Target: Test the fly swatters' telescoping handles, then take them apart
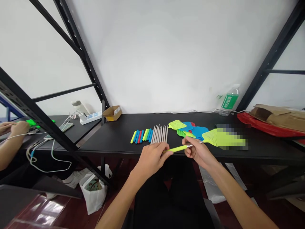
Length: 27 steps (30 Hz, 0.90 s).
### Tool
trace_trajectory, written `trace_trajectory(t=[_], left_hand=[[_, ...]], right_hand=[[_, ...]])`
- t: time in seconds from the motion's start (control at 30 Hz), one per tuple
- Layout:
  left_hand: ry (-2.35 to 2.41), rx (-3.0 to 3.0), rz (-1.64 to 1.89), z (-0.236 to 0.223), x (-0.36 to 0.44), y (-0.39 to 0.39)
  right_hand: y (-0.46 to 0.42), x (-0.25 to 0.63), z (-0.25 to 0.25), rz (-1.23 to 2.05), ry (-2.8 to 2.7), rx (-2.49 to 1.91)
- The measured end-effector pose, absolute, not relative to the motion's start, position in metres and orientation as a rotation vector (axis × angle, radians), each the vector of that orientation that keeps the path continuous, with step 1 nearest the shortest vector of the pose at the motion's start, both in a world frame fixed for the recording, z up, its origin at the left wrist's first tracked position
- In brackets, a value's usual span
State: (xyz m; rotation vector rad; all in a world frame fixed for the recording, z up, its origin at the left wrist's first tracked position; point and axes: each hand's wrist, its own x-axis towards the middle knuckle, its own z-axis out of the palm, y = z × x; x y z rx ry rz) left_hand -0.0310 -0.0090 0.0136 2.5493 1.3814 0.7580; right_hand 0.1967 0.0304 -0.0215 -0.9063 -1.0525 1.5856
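Held in front of me over the shelf's front edge is a yellow-green fly swatter (pixel 211 137) with a thin metal shaft. My left hand (pixel 153 158) is closed round the end of its handle (pixel 179 149). The fingers of my right hand (pixel 199 152) pinch the shaft where it meets the handle, and the perforated head points right, partly blurred out. Behind my left hand lies a row of metal rods (pixel 160 133), with coloured handle tubes (pixel 142 135) in yellow-green, blue and red to their left. Loose swatter heads (pixel 176 124) in green, blue and red overlap beyond my right hand.
A small cardboard box (pixel 111 113) and a power strip (pixel 91 117) are at the left. A water bottle (pixel 229 100) stands by the wall, with flattened cardboard (pixel 278 117) on red plastic at the right. Another person's hands (pixel 20 128) are at the far left, beyond a black upright.
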Motion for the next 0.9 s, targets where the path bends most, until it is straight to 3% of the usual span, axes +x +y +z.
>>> trace_trajectory(t=[0.37,0.9], left_hand=[[1.163,2.731,0.988,0.009,-0.044,-0.002],[0.796,1.459,1.177,0.002,-0.027,0.004]], right_hand=[[0.025,0.195,-0.016,1.712,-0.988,-0.73],[0.015,0.182,-0.008,1.358,-1.188,-0.573]])
